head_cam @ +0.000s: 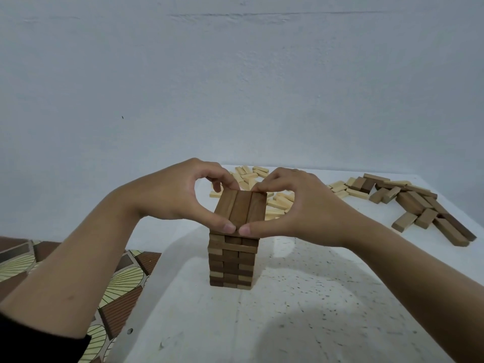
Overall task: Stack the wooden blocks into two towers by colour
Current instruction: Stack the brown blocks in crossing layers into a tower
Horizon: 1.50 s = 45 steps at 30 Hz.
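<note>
Squaring the top layer (239,208) of the dark tower (231,260) on the table (288,323), I pinch it with my left hand (180,195) and right hand (296,205), thumbs near, fingers far. Next, I judge, come brown blocks (419,205) from the far right, laid crosswise. The pale blocks (251,174) lie loose beyond; no container shows.

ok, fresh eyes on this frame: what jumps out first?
The brown tower stands mid-way on the white table. The left hand and right hand pinch its top layer of three blocks between thumbs and fingers. Behind it lie loose pale blocks, and a brown and tan heap sprawls at far right.
</note>
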{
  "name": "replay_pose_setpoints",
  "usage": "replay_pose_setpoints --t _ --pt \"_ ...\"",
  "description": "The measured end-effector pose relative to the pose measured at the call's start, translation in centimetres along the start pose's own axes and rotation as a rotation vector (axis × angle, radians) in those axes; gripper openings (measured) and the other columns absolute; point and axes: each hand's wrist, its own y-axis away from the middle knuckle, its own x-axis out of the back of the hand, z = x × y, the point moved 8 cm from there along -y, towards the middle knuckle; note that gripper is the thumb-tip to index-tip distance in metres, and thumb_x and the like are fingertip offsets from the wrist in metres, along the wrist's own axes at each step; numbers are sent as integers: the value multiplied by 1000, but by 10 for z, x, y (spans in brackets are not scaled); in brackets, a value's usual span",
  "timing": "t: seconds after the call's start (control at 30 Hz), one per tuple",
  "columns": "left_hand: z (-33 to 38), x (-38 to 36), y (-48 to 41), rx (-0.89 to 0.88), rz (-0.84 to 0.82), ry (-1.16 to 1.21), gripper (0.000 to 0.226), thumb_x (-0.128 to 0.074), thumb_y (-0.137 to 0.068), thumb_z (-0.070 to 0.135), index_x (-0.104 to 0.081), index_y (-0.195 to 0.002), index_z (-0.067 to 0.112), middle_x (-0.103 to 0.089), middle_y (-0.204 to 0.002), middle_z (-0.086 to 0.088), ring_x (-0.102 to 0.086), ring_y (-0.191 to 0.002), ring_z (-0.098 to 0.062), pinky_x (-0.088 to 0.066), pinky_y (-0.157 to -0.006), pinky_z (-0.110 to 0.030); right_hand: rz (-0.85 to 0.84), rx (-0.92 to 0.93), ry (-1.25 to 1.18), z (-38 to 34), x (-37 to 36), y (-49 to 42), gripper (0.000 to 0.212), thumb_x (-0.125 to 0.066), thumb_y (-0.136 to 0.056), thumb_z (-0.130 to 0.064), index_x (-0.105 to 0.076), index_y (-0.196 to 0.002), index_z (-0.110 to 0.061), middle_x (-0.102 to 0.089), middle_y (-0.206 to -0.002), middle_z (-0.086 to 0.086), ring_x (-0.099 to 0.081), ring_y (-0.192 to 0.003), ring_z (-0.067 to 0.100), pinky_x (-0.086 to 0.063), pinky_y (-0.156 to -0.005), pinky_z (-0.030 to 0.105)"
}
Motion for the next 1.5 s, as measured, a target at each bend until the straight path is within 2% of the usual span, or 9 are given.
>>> replay_pose_setpoints --t 0.2,0.5,0.73,0.8,0.9,1.03,1.17,1.33,1.5 --pt "-4 -2 0 1 -1 23 69 -85 -50 72 -67 -112 47 -64 -116 11 -56 -118 -9 -44 -104 -48 14 3 -23 4 -2 1 79 -79 -56 -75 -67 -125 -38 -58 -115 -25 -47 -121 2 -34 -112 44" --pt "-7 -2 0 6 0 37 71 -85 -48 74 -67 -112 49 -64 -118 10 -56 -118 -9 -44 -104 -49 38 20 -29 4 -2 1 80 -70 -49 -84 -70 -117 -41 -60 -113 -22 -49 -116 1 -35 -109 46" --pt "-8 -1 1 12 0 10 75 -83 -47 77 -65 -115 53 -62 -120 15 -54 -119 -4 -43 -107 -44 79 16 -60 13 -3 0 91 -68 -45 -92 -67 -123 -45 -59 -119 -26 -49 -125 1 -36 -111 48" --pt "-3 0 1 -28 17 40 71 -82 -52 74 -66 -117 50 -64 -120 14 -55 -118 -7 -43 -103 -38 96 13 -107 16 0 0 88 -70 -48 -91 -67 -123 -47 -61 -118 -27 -50 -124 -1 -39 -109 42" --pt "4 7 3 -77 102 144 55 -75 -66 67 -67 -117 47 -65 -117 14 -57 -116 -10 -39 -95 -32 140 26 -188 17 8 1 72 -69 -59 -83 -70 -120 -44 -65 -110 -26 -55 -112 -7 -41 -92 24" --pt "14 12 4 -123 214 244 33 -64 -87 58 -70 -112 38 -69 -118 9 -59 -113 -14 -42 -93 -43 213 32 -281 20 14 4 53 -65 -70 -75 -72 -112 -43 -68 -108 -24 -59 -108 -9 -37 -83 17" --pt "21 9 4 -99 252 244 26 -59 -95 50 -71 -113 35 -70 -117 12 -59 -116 -13 -44 -95 -53 208 33 -316 24 14 11 45 -66 -76 -68 -71 -112 -42 -69 -111 -21 -60 -111 -5 -41 -89 22" --pt "19 4 8 -40 258 271 27 -56 -94 46 -71 -114 34 -70 -117 17 -60 -118 -6 -46 -103 -58 113 56 -253 29 5 19 55 -75 -73 -66 -63 -123 -46 -63 -123 -27 -54 -121 -4 -40 -99 29" --pt "11 -3 15 -32 245 321 28 -57 -93 51 -72 -112 37 -70 -120 16 -61 -121 -8 -44 -108 -57 115 85 -240 25 -1 19 60 -78 -72 -63 -61 -127 -47 -61 -125 -30 -52 -124 -6 -40 -100 26"
